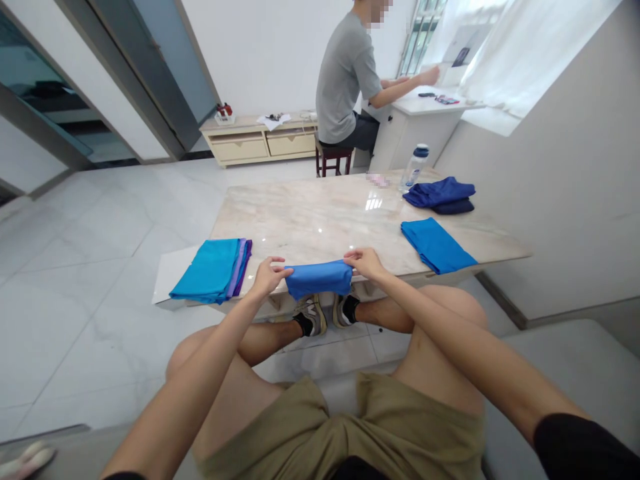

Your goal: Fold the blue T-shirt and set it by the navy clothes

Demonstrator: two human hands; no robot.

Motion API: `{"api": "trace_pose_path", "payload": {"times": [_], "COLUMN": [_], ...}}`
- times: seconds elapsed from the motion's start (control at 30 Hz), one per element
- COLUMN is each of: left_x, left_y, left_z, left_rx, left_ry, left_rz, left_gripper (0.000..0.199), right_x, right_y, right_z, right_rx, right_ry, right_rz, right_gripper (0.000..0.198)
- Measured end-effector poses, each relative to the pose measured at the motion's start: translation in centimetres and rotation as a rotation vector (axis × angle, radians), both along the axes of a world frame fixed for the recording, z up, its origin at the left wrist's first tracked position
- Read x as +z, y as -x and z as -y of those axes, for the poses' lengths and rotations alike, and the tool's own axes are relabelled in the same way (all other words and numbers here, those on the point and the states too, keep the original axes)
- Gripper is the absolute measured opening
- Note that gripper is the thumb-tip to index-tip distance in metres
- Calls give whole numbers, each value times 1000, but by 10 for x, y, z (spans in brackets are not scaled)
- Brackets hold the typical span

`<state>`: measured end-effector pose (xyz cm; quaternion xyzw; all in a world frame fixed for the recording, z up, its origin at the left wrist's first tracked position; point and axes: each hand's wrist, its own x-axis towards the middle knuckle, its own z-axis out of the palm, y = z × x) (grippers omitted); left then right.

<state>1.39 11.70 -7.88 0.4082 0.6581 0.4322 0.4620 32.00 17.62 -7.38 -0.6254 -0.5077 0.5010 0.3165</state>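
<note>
A folded blue cloth (320, 279) is stretched between my two hands at the front edge of the marble-topped table (300, 213). My left hand (270, 275) pinches its left upper corner, and my right hand (366, 263) pinches the right upper corner. The cloth's lower part hangs just past the table edge. To the left lies a stack of folded cloths (207, 270), turquoise on top with lilac and purple edges showing. At the right, a folded bright blue cloth (437, 245) rests near the table's front edge.
Crumpled dark blue cloth (440, 195) lies at the back right, beside a clear water bottle (415, 167). Beyond the table a person in a grey shirt (345, 80) sits on a stool at a white desk (430, 110). A low cabinet (240, 148) stands against the wall.
</note>
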Motion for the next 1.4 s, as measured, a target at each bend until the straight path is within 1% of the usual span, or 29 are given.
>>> {"api": "trace_pose_path", "payload": {"times": [0.1,0.23,0.33,0.4,0.43,0.5,0.6,0.67,0.73,0.8,0.9,0.97,1.03,1.07,1.1,1.13,1.17,1.23,1.3,1.33,1.4], "left_x": [-6,-14,-26,-37,-42,-52,-63,-66,-66,-63,-55,-53,-54,-54,-54,-53,-52,-47,-44,-45,-53], "left_y": [7,12,11,12,13,17,23,25,25,24,21,21,23,23,23,22,19,6,-13,-24,-43], "left_z": [-45,-98,-124,-130,-128,-119,-94,-78,-67,-59,-51,-43,-35,-30,-26,-23,-21,-22,-29,-33,-42], "left_rx": [28,46,53,62,68,65,11,-30,-39,-25,-14,-32,-62,-73,-77,-80,-87,-147,-275,-346,-459], "left_ry": [66,100,131,163,182,223,262,260,238,215,177,152,155,164,163,138,83,-94,-267,-319,-354], "left_rz": [-65,-118,-137,-144,-145,-154,-193,-213,-200,-157,-89,-68,-88,-133,-211,-320,-447,-685,-820,-852,-881], "left_gripper": [71,61,57,56,55,58,70,77,81,82,83,82,77,73,67,60,53,46,48,51,57], "right_x": [-8,-22,-35,-44,-48,-56,-65,-70,-72,-71,-66,-63,-62,-61,-60,-59,-58,-56,-58,-61,-71], "right_y": [18,34,41,40,37,28,7,-3,-7,-6,-3,-5,-11,-15,-18,-20,-21,-15,1,12,33], "right_z": [-36,-84,-112,-120,-120,-112,-84,-63,-48,-40,-33,-28,-21,-18,-15,-13,-13,-14,-19,-22,-26], "right_rx": [-55,-106,-132,-139,-141,-119,-26,50,90,81,38,53,107,147,187,222,250,301,397,468,611], "right_ry": [31,44,56,71,81,117,178,191,179,173,200,225,239,225,182,105,-5,-274,-504,-582,-657], "right_rz": [39,103,146,166,173,163,93,55,46,35,-11,-32,20,90,185,295,403,569,633,642,649], "right_gripper": [11,13,13,12,15,26,40,40,36,33,36,40,42,41,39,37,34,34,42,47,55]}}
